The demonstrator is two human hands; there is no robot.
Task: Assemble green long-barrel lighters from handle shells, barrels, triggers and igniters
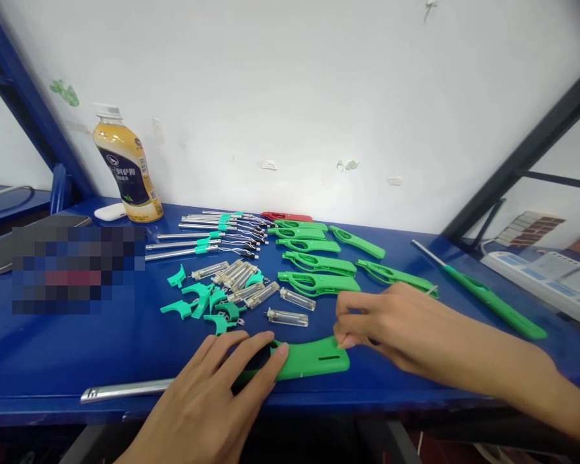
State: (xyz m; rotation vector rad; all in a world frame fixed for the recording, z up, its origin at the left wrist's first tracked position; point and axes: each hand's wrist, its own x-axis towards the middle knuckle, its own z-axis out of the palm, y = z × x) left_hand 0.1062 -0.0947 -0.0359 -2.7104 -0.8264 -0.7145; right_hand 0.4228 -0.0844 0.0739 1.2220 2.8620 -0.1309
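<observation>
A green long-nosed gas lighter lies along the front edge of the table, with its metal barrel pointing left. My left hand rests over its middle, fingers curled around the trigger area and holding it down. At the handle's right end, my right hand is closed, with its fingertips pinching the upper corner. Whatever may lie inside those fingers is hidden. Just beyond the handle are clear fuel tanks. Teal triggers lie scattered to the left of them.
Behind lie several green handle shells, a red shell and metal barrels with wires. A whole green lighter lies at right. A drink bottle stands back left, near a dark phone-like slab. A white wall closes off the back.
</observation>
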